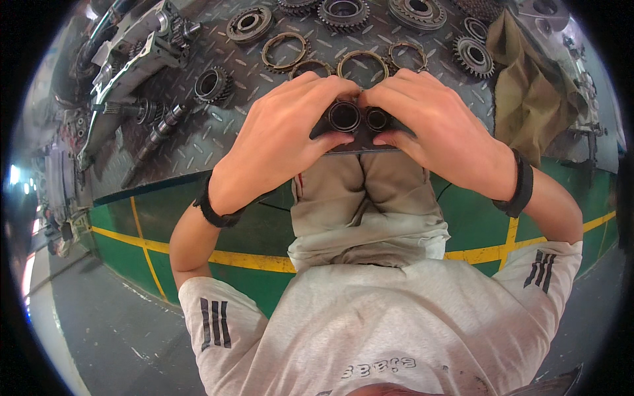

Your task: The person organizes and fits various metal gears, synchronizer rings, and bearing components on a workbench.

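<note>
Head view: hands (281, 112) hold hollow, dark-metal cylinders (344, 129).

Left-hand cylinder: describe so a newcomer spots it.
Start at the near edge of the diamond-plate table. There the left hand holds a dark hollow cylinder, open end facing the camera. Its mouth is wider than that of the neighbouring cylinder in the right hand.

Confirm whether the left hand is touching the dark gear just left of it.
Apart. The head view shows a strip of patterned metal table between the left hand and the dark gear.
</note>
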